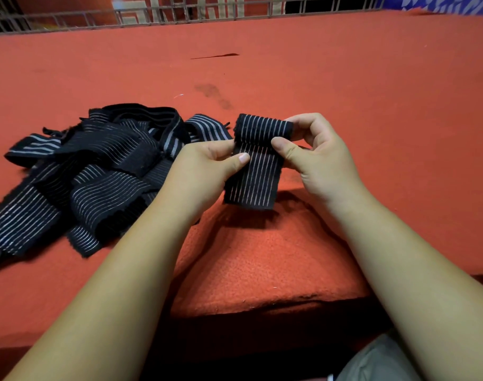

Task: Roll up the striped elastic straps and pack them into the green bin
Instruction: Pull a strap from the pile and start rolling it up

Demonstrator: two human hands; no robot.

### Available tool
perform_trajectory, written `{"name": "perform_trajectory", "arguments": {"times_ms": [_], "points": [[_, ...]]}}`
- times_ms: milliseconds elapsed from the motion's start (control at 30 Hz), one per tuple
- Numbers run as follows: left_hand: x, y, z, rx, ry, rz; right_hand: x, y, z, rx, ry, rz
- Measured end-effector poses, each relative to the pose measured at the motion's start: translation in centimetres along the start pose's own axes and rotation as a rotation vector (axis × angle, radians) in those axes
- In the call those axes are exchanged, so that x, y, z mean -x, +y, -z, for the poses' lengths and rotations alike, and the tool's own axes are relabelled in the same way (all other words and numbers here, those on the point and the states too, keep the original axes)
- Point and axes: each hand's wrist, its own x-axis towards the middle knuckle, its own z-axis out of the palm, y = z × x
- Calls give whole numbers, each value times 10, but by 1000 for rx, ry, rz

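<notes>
On the red-felted table, left of centre, lies a pile of loose striped straps, tangled and overlapping. Just right of the pile, held above the felt, is the strap being worked. Its far end is wound into a roll and its tail hangs toward the person. The left hand pinches the strap's left edge, with the thumb on top. The right hand grips the right side, thumb on the striped face and fingers curled behind the roll. No bin is in view.

The rolling looks nearly done, with only a short tail left. To finish it well, the two edges should stay level on each turn so the roll does not skew into a cone. The pull should be even and light, since elastic wound too tight will probably spring open. One thumb should pin the last wrap while the other hand turns. Keep the roll clamped until it is packed.
</notes>
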Motion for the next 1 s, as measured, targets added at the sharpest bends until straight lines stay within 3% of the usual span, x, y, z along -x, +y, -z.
{"name": "perform_trajectory", "arguments": {"times_ms": [400, 600, 767, 1000], "points": [[-4, 5, 9, 299, -126, 131, 3, -5, 2, -66, -100, -43], [-8, 0, 8, 325, -59, 110, 3, -8, -3, -22, -132, -27], [-9, -4, 8, 319, -2, 31, 5, -6, -4, -222, -181, -119], [-8, -3, 10, 251, -10, 33, 1, -1, -4, -322, -90, -169]]}}
